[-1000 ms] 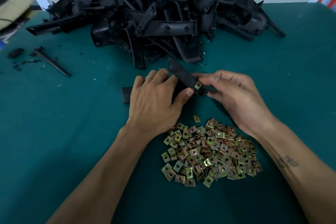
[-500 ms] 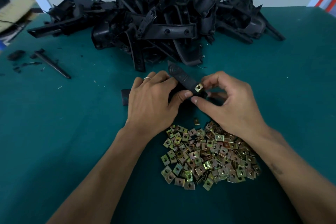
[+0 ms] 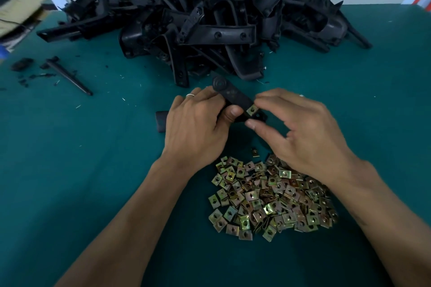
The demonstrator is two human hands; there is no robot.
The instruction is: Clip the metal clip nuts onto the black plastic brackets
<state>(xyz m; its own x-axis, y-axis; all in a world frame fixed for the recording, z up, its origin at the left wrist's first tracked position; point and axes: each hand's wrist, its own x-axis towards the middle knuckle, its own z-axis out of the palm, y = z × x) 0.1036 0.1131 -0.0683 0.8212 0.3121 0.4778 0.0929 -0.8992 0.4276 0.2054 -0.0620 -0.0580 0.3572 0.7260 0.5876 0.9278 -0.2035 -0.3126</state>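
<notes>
While left hand [image 3: 196,130] grips flat matte bracket [image 3: 233,95] | right hand [image 3: 300,133] pinches brassy square clip nut [image 3: 251,110] (holed) on it

A flat black plastic bracket [image 3: 233,96], with a round boss at its far end, is held tilted above the green table. A brass-coloured metal clip nut [image 3: 252,110] is seated on its near end. Many similar clip nuts [image 3: 270,198] are heaped nearer, and more black brackets [image 3: 210,21] are piled behind.
</notes>
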